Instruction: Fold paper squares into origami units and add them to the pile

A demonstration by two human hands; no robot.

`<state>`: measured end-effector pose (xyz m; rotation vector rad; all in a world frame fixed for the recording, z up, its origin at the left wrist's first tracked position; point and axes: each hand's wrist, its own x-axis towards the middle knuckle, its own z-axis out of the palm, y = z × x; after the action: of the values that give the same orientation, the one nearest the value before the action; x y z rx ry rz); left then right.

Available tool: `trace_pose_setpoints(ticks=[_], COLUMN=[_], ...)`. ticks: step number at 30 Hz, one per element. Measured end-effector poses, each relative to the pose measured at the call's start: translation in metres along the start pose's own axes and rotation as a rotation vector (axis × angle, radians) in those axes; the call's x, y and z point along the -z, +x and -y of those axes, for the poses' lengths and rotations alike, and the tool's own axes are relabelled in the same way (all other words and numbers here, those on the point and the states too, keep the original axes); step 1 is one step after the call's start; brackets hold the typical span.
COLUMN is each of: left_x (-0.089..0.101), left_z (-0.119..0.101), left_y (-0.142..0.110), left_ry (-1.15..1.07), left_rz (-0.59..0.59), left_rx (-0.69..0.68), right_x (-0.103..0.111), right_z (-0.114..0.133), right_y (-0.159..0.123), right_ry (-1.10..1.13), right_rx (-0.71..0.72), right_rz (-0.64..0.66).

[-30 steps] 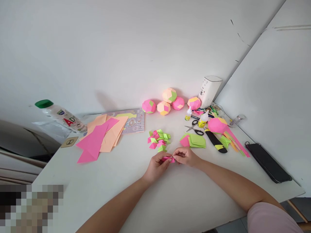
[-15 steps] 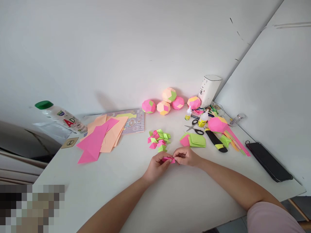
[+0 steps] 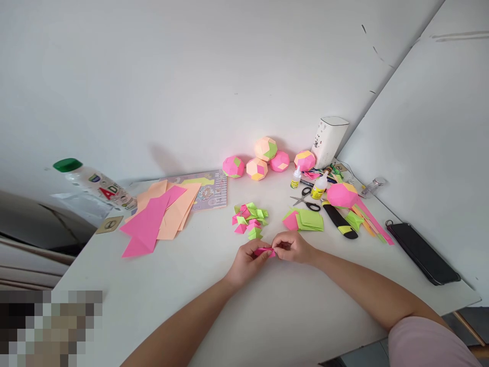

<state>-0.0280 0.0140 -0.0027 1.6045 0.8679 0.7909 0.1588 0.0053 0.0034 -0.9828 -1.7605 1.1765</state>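
Note:
Between my hands is a small folded piece of pink paper (image 3: pixel 263 251). My left hand (image 3: pixel 247 260) pinches it between thumb and fingers. My right hand (image 3: pixel 294 248) is closed, its fingertips pressed on the right end of the same pink paper. Just beyond my hands lies a heap of small folded pink and green paper pieces (image 3: pixel 250 220). To its right sits a stack of green paper squares (image 3: pixel 310 220) with a pink paper square (image 3: pixel 291 221) partly under it.
Scissors (image 3: pixel 305 200), glue bottles (image 3: pixel 319 187) and a box cutter (image 3: pixel 340 220) lie right of the middle. Several paper balls (image 3: pixel 256 169) stand near the wall. Large pink and peach sheets (image 3: pixel 147 232) and a white bottle (image 3: pixel 95 183) are at left. A black phone-like case (image 3: pixel 424 252) lies far right.
Almost nothing differs. My hands stay in place on the pink paper, with only a very slight shift of the fingers and the view.

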Motion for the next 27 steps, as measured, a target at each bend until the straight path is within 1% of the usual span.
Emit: trace_pose_setpoints(ticks=[9,17,22,27], left_x=[-0.0004,-0.0004,-0.0002,0.0001], left_z=[0.0004,-0.0004,-0.0011,-0.0016], left_y=[0.0,-0.0007,-0.0008,-0.0009], left_ry=[0.023,0.021,0.008,0.026], left_rz=[-0.007,-0.005,0.0,0.003], left_rx=[0.018,0.026,0.046,0.04], right_x=[-0.0012,-0.0021,-0.0018,-0.0019], right_z=[0.0037,-0.0023,-0.0021,-0.0021], right_y=[-0.0001,-0.0024,-0.0019,-0.0014], right_ry=[-0.07,-0.094,-0.095,-0.116], right_rx=[0.078,0.11,0.111,0.141], right_rz=[-0.035,-0.054,-0.052,-0.048])
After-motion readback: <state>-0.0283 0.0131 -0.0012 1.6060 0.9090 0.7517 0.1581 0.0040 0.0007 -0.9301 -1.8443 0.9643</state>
